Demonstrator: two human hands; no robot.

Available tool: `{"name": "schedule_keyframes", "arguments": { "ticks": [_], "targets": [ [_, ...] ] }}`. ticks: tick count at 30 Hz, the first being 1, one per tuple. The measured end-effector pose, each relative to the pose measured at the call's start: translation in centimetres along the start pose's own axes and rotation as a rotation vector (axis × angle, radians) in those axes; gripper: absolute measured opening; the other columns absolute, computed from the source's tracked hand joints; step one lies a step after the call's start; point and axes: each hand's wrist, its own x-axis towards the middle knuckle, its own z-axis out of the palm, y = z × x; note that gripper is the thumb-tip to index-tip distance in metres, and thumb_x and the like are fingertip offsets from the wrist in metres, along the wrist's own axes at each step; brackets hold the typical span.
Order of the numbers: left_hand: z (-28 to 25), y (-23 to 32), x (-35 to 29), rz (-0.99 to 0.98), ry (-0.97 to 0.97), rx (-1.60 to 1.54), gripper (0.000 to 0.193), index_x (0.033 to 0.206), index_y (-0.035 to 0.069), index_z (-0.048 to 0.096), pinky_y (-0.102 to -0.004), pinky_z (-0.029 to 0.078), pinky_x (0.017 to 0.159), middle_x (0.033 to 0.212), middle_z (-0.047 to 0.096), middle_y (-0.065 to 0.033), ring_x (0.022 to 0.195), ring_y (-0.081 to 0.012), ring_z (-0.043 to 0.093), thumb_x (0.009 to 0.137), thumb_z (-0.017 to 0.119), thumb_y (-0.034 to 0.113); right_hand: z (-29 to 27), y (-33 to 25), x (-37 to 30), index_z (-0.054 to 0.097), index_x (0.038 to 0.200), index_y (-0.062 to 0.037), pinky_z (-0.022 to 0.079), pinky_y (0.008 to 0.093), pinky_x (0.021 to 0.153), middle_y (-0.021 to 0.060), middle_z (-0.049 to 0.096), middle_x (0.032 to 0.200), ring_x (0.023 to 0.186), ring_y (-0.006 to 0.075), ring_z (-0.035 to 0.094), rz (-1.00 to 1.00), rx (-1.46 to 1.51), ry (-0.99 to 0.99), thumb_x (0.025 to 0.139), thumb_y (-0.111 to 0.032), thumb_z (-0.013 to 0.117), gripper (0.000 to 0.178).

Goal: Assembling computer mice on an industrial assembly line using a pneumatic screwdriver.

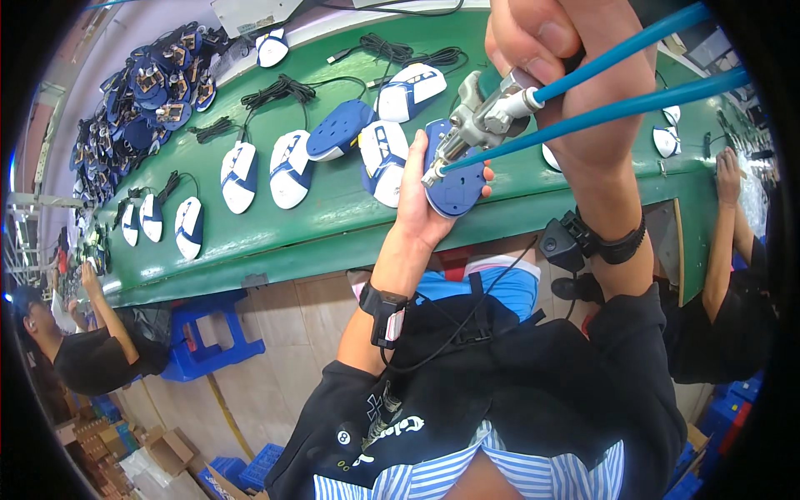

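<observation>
My left hand (421,215) is closed around a computer mouse (457,193), turned so that its blue underside faces up. In my right hand (596,100), at the upper right, is a metal spray gun (482,117) fed by two blue hoses (621,54). The gun's nozzle end points down over the mouse's underside; whether the two touch, I cannot tell. Just left of my left hand lies a white and blue mouse (382,162). Beside that one, another mouse (339,130) rests with its blue base upward.
Several white and blue mice, one of them a mouse (290,169), lie along the green bench (333,229) with bundled black cables (279,90). A heap of blue mouse parts (154,87) is at the far left. People work at both sides; a blue stool (212,337) stands left.
</observation>
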Motion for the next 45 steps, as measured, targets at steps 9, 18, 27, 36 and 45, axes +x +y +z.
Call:
{"name": "schedule_keyframes", "arguments": {
  "ticks": [9, 18, 27, 36, 45],
  "targets": [
    [-0.4, -0.5, 0.0, 0.006, 0.000, 0.038, 0.065, 0.130, 0.005, 0.056, -0.0432, 0.059, 0.069, 0.111, 0.066, -0.0181, 0.087, -0.0297, 0.068, 0.102, 0.034, 0.061, -1.0, 1.4, -0.7, 0.053, 0.085, -0.0046, 0.034, 0.0234, 0.035, -0.0024, 0.046, 0.053, 0.036, 0.0084, 0.038, -0.104, -0.027, -0.070, 0.089, -0.013, 0.067, 0.016],
    [-1.2, -0.4, 0.2, 0.048, -0.052, 0.032, 0.057, 0.126, 0.006, 0.055, -0.0431, 0.056, 0.072, 0.112, 0.065, -0.0204, 0.092, -0.0343, 0.065, 0.104, 0.036, 0.054, -6.8, 0.2, 0.3, 0.058, 0.097, -0.0062, 0.037, 0.0218, 0.039, -0.0070, 0.039, 0.055, 0.040, 0.0041, 0.038, -0.179, 0.050, -0.027, 0.100, -0.021, 0.055, 0.015],
    [-0.9, -0.8, 0.5, 0.048, 0.020, 0.032, 0.052, 0.127, 0.008, 0.053, -0.0454, 0.055, 0.069, 0.115, 0.063, -0.0177, 0.092, -0.0367, 0.064, 0.104, 0.039, 0.052, -4.3, 0.2, -2.1, 0.055, 0.098, -0.0067, 0.032, 0.0215, 0.040, -0.0075, 0.037, 0.054, 0.041, 0.0038, 0.036, -0.045, -0.106, 0.144, 0.098, -0.019, 0.060, 0.013],
    [-1.3, -0.8, 0.8, 0.052, -0.012, 0.047, 0.052, 0.124, 0.010, 0.055, -0.0520, 0.060, 0.071, 0.112, 0.062, -0.0139, 0.104, -0.0322, 0.065, 0.103, 0.041, 0.055, -4.6, 0.8, -2.3, 0.052, 0.088, -0.0078, 0.031, 0.0211, 0.035, -0.0054, 0.039, 0.051, 0.037, 0.0051, 0.035, -0.074, -0.112, 0.116, 0.094, -0.015, 0.063, 0.014],
    [-2.0, -0.8, 0.5, 0.055, 0.026, 0.066, 0.053, 0.126, 0.010, 0.055, -0.0538, 0.058, 0.080, 0.115, 0.063, -0.0129, 0.105, -0.0316, 0.065, 0.103, 0.038, 0.054, -4.2, 0.6, -1.8, 0.052, 0.085, -0.0070, 0.034, 0.0234, 0.032, -0.0042, 0.042, 0.051, 0.036, 0.0069, 0.039, -0.136, -0.096, 0.084, 0.093, -0.015, 0.064, 0.016]
  ]
}}
